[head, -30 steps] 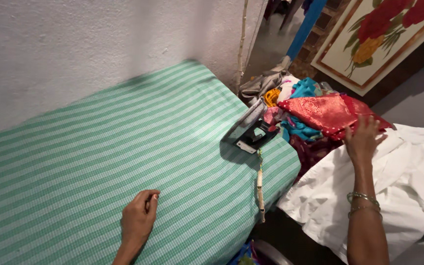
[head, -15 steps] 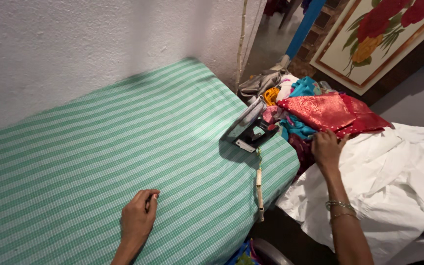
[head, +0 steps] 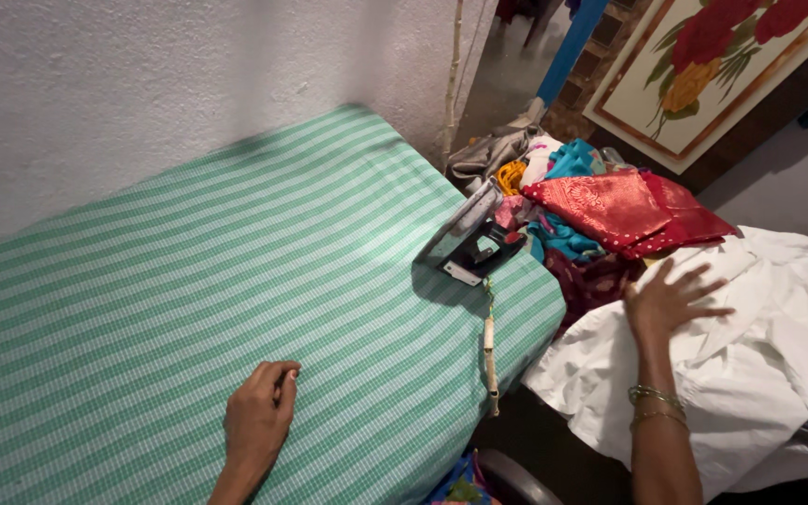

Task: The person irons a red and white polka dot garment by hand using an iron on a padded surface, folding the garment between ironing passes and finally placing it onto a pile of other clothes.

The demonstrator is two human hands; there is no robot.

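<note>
The right hand lies spread flat on the white cloth, gripping nothing; soft, light, probably best gathered at an edge. The left hand rests loosely curled, empty, on the striped worktop.

One view only, from the person's head, looking steeply down and forward. The striped surface fills the left and centre, running up to the white wall at the top. Both hands enter from the bottom edge, the left hand near the lens, the right hand farther out. The clothes pile lies to the right, mid-distance, and the framed picture sits in the far top right corner.
</note>
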